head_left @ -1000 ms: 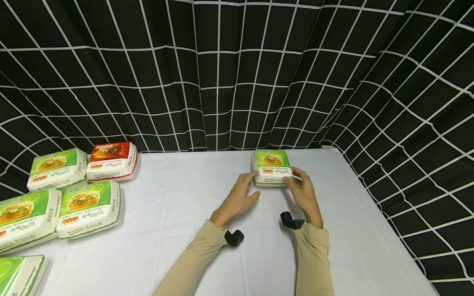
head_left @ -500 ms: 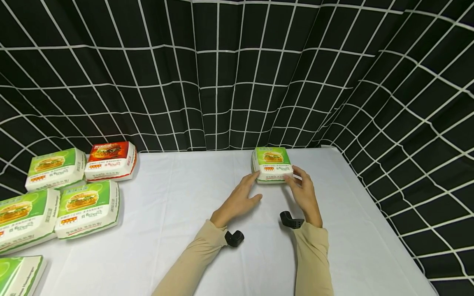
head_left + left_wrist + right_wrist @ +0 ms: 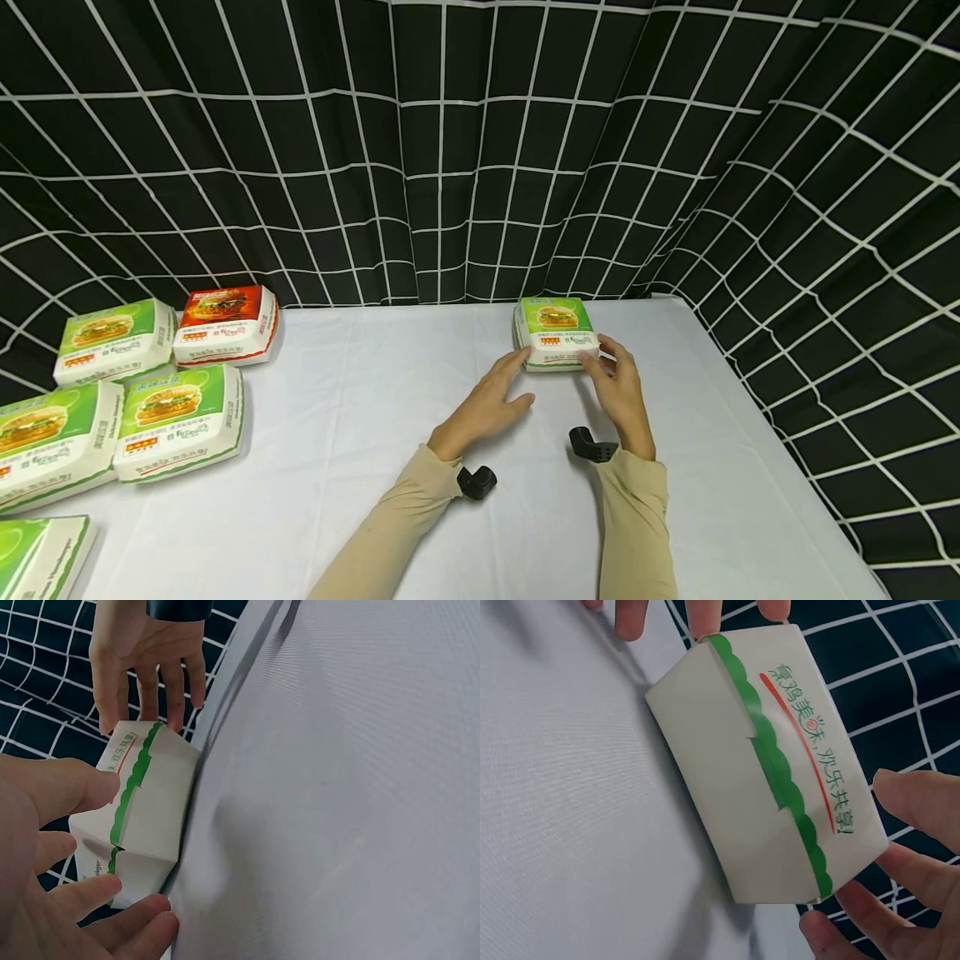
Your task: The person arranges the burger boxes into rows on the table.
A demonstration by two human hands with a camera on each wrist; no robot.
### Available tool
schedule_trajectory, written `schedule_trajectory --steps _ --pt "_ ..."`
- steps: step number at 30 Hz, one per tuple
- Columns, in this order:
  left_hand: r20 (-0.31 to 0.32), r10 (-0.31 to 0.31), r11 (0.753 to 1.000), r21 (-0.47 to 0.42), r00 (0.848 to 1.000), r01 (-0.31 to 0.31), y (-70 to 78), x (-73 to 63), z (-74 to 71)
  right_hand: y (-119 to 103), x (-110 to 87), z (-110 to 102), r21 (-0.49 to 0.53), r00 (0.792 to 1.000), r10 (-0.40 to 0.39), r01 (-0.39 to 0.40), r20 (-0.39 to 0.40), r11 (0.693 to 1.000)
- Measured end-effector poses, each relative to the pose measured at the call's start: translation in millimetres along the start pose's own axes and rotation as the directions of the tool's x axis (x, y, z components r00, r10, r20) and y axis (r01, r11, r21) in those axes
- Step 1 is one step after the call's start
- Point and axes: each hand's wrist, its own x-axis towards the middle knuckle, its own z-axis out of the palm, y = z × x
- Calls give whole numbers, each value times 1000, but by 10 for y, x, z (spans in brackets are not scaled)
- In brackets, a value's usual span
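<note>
A green and white burger box (image 3: 557, 337) with a burger picture on its lid sits closed near the back edge of the table. My left hand (image 3: 486, 406) reaches to its near left corner, fingers extended and thumb held away from it. On the other side, my right hand (image 3: 619, 390) has its fingertips at the near right corner. In the right wrist view, the box's white side (image 3: 727, 772) with a green scalloped flap faces me, and the right thumb (image 3: 915, 799) stands just off it. The left fingers (image 3: 82, 896) lie along the box's end in the left wrist view.
At the left stand several more burger boxes: a red one (image 3: 225, 325) at the back, green ones beside and before it (image 3: 180, 421), and one cut off at the front left (image 3: 41, 554). A black curtain with white grid lines (image 3: 442, 150) borders the white table (image 3: 375, 500).
The burger box between my hands has shifted slightly toward the back and to the right, with both hands following it. The boxes on the left have stayed in place.
</note>
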Motion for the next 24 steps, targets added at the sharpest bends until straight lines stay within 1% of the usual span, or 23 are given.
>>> schedule_trajectory --steps 7,13,17,24 --pt "-17 6 1000 -7 1000 -6 27 -2 -42 -58 -23 -47 -46 1000 -2 2 -3 999" --pt "-21 -22 1000 -8 1000 22 71 -36 -122 -104 -51 -65 -53 999 -44 43 -14 998" --pt "-20 -18 1000 -9 1000 18 97 -45 -166 -133 -58 -76 -50 997 -75 74 -21 996" --pt "-36 -9 1000 -12 999 8 131 -81 -226 -152 -53 -82 -43 997 -74 73 -19 996"
